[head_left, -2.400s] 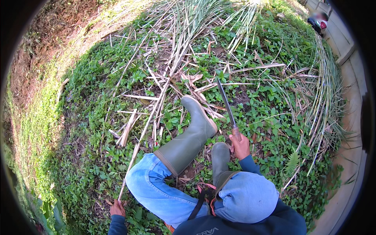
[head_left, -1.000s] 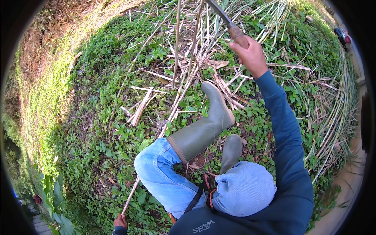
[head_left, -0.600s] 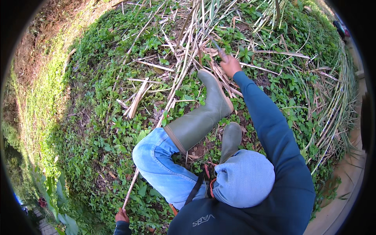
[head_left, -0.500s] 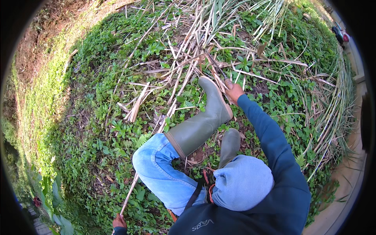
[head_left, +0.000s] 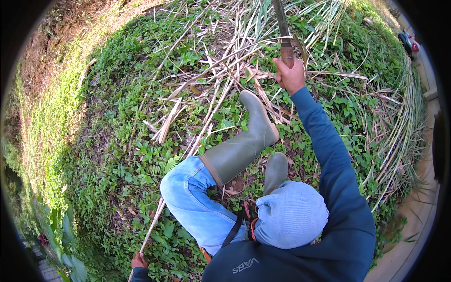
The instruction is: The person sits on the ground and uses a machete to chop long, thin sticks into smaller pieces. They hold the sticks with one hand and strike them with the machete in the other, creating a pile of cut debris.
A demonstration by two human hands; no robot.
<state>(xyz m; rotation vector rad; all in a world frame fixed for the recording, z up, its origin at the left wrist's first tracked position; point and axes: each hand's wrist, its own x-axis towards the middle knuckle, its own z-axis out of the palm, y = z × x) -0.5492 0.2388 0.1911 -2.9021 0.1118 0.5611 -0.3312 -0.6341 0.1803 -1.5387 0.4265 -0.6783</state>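
In my right hand [head_left: 290,75] is a machete [head_left: 281,21], its brown wooden handle closed in my fingers and its blade pointing away past the upper edge of the picture. Beyond my left knee, at the lower left, my left hand [head_left: 139,261] grips a long pale cane stalk [head_left: 152,226]. That stalk runs up behind the knee toward a heap of cut stalks [head_left: 225,70], where dry leaf sheaths lie crossed over one another. Near the heap's lower end rests my raised green rubber boot [head_left: 256,122].
My other boot [head_left: 276,171] stands on leafy ground cover [head_left: 117,155]. Along the right side lies a bundle of long green stalks [head_left: 394,136], beside a pale concrete edge [head_left: 413,221]. A small red and dark object [head_left: 409,42] is at the far right.
My right hand has lifted from beside the raised boot and moved away from me, raising the machete above the heap. My left hand has shifted slightly left with the stalk.
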